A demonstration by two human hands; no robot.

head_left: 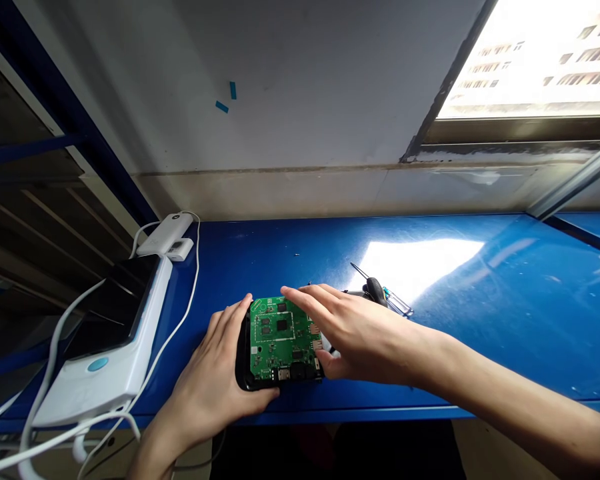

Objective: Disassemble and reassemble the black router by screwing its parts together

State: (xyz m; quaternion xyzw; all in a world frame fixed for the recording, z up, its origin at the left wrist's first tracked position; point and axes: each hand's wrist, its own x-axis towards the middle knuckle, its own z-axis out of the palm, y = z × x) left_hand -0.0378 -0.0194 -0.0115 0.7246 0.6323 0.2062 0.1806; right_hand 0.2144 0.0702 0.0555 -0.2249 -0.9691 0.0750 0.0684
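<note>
A green circuit board (275, 353) with chips and metal ports lies in a shallow black plastic case (242, 363) near the front edge of the blue table. My left hand (213, 370) grips the case from the left, fingers along the far side and thumb at the near corner. Over the board's right side, my right hand (353, 327) has its fingers at the far edge and its thumb by the ports at the near right. It hides part of the board's right edge. Behind this wrist lies a black-handled screwdriver (376, 291).
A clear and teal item (397, 302) lies beside the screwdriver. One tiny dark part, perhaps a screw (297, 254), rests farther back on the blue table (250, 247). At left stand a white device with a dark screen (115, 373), a white power bank-like box (165, 233) and white cables (190, 287).
</note>
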